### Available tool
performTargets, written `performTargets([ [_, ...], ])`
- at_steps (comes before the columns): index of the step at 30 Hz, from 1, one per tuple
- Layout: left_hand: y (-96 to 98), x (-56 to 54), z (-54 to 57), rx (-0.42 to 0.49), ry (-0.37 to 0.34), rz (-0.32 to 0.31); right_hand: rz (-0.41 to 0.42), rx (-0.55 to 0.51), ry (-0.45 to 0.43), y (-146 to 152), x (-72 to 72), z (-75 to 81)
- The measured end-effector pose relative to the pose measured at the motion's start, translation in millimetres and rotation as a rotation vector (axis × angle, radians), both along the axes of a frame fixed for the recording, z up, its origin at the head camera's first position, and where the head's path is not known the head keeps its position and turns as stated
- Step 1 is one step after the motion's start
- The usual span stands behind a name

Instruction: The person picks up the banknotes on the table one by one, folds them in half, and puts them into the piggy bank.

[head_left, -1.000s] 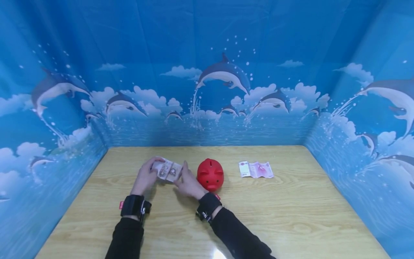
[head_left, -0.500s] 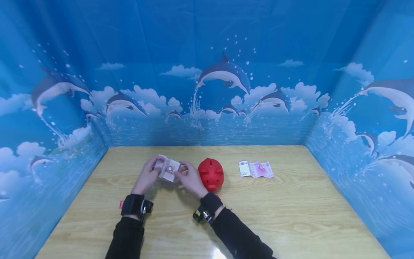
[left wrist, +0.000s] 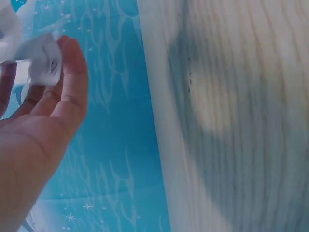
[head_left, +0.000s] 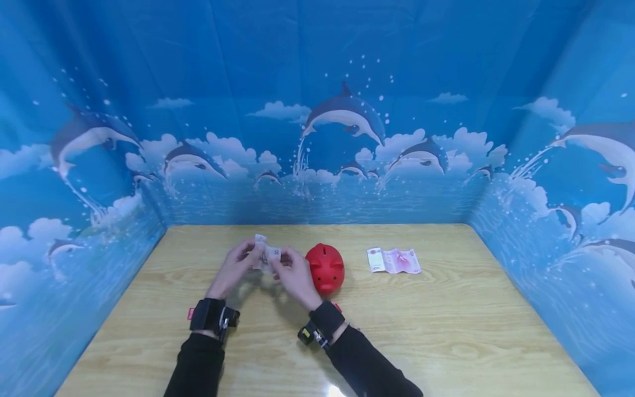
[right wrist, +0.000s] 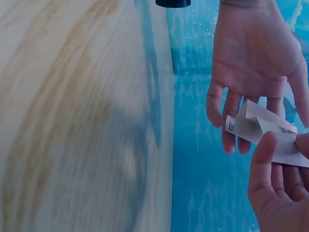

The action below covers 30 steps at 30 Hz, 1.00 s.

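Note:
Close above the table, my left hand (head_left: 237,269) and right hand (head_left: 299,280) hold a pale creased banknote (head_left: 268,258) between them. In the right wrist view the banknote (right wrist: 253,126) is folded over, with a raised flap. There, my right thumb and fingers (right wrist: 264,157) pinch its near end, while the left hand's fingers lie behind it. Seen from the left wrist, the left fingers (left wrist: 72,72) curl up around a bent end of the banknote (left wrist: 46,63). Just right of my right hand stands a red piggy bank (head_left: 324,270) with a slot on top.
A pink banknote (head_left: 394,261), creased, lies flat on the wooden table (head_left: 446,320) to the right of the piggy bank. A blue curtain (head_left: 223,198) printed with dolphins encloses the table's back and sides. Both wrists wear black bands with cameras.
Both hands have drawn closer together. The banknote, spread wide between them a second ago, is now folded smaller. The piggy bank and pink banknote stay put.

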<state>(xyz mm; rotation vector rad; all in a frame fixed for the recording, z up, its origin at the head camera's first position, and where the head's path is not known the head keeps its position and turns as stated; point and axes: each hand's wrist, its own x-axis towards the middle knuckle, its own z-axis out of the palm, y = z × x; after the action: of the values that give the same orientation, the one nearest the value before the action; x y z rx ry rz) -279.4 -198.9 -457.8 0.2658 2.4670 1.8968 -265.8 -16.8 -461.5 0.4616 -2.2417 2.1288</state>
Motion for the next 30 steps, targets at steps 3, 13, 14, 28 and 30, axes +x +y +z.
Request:
performTargets([
  [3,2.4,1.0,-1.4,-0.038,0.002,-0.011,-0.007,-0.001,0.01,2,1.4,-2.4],
  [13,6.0,3.8,6.0,-0.081,0.071,-0.011,-0.112,0.093,0.139,7,5.0,3.0],
  [14,6.5,4.1,7.1,-0.078,0.073,-0.009,-0.122,0.1,0.152,7,5.2,4.3],
  [28,18.9,8.4,17.0,-0.029,0.082,-0.047,0.046,0.196,0.12,24,4.8,21.3],
  [30,21.0,9.0,17.9,-0.028,0.08,-0.061,0.046,0.19,0.116,26,4.6,22.9],
])
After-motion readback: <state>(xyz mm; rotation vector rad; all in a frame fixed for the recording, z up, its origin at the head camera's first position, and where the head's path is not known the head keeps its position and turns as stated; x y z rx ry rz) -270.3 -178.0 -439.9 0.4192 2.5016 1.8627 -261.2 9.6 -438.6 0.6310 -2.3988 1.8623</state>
